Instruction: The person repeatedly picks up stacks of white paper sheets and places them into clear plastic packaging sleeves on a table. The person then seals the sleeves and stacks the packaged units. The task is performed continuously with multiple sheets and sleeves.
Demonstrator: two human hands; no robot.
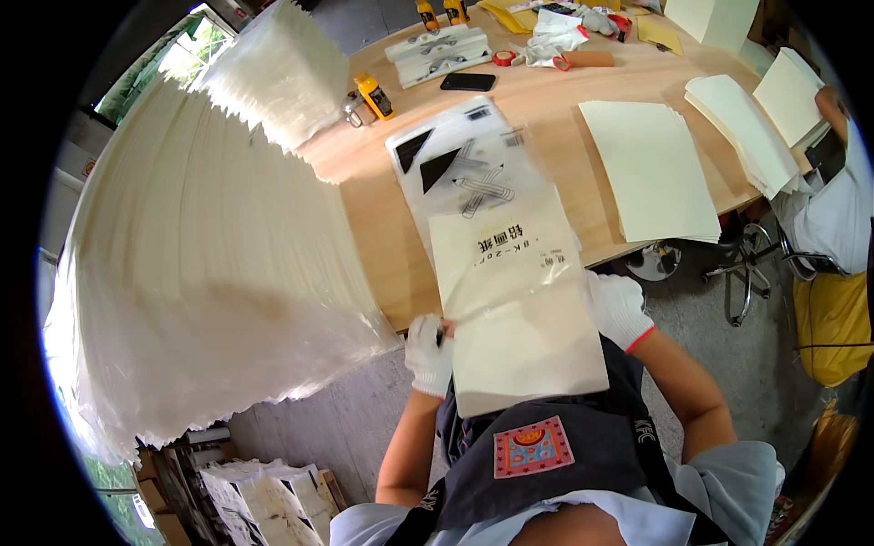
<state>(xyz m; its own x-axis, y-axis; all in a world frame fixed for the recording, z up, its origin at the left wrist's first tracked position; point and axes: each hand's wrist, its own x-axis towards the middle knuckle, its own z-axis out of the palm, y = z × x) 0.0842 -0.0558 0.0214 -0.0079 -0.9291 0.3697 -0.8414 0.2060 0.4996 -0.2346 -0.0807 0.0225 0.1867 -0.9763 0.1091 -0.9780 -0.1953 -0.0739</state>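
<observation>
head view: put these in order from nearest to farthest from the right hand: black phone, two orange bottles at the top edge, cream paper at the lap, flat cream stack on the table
From the right hand:
1. cream paper at the lap, just left
2. flat cream stack, ahead on the table
3. black phone, farther ahead, left
4. two orange bottles, beyond the phone

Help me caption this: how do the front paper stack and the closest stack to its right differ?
The front paper stack is partly under clear film; the right stack is bare. The front stack's near edge looks even; the right stack's sheets are slightly spread. Both look cream.
</observation>
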